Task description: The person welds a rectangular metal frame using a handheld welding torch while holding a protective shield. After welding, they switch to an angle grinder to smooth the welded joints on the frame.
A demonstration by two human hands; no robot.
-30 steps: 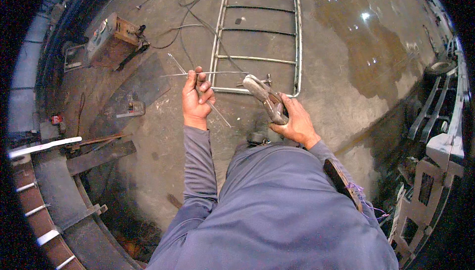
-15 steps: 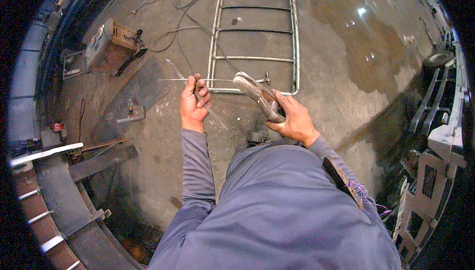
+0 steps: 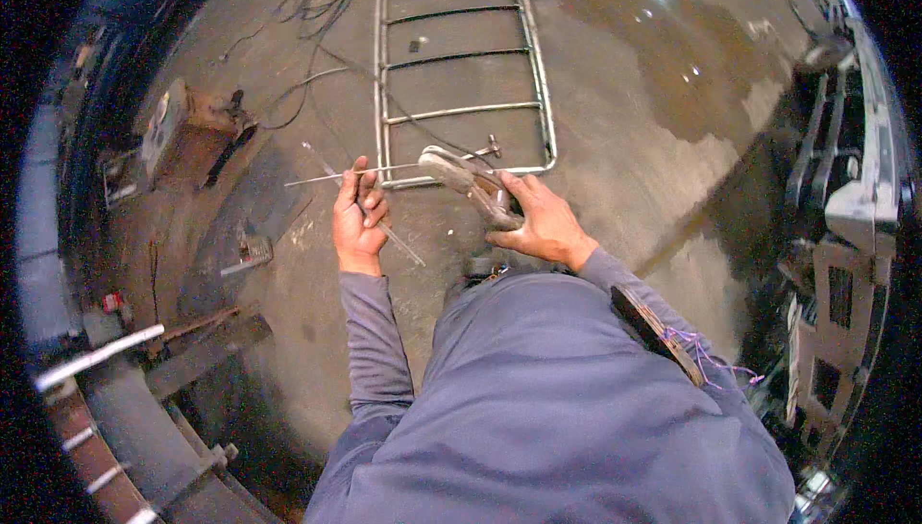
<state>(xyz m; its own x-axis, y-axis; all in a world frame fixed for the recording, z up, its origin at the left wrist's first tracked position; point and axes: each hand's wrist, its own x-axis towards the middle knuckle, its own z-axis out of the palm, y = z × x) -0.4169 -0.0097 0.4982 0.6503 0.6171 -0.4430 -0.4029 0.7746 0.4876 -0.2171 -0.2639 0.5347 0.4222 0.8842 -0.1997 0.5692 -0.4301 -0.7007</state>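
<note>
My right hand is closed around a worn welding electrode holder, whose jaw end points up and left. My left hand pinches thin welding rods. One welding rod runs nearly level, its right end reaching the holder's jaws; whether it is clamped there I cannot tell. Another rod slants down to the right across the palm side of the hand. Beyond the holder shows a small hammer-like head on a thin shaft; whether my right hand also grips it is hidden.
A welded tubular metal frame lies on the concrete floor ahead. Cables coil to its left, near a boxy machine. Steel beams stand at lower left, and metal vehicle-like parts along the right.
The view has shifted, so the floor frame sits further left and higher. Both hands appear slightly left; the level rod now tilts a little, its left end lower. Both grips are kept.
</note>
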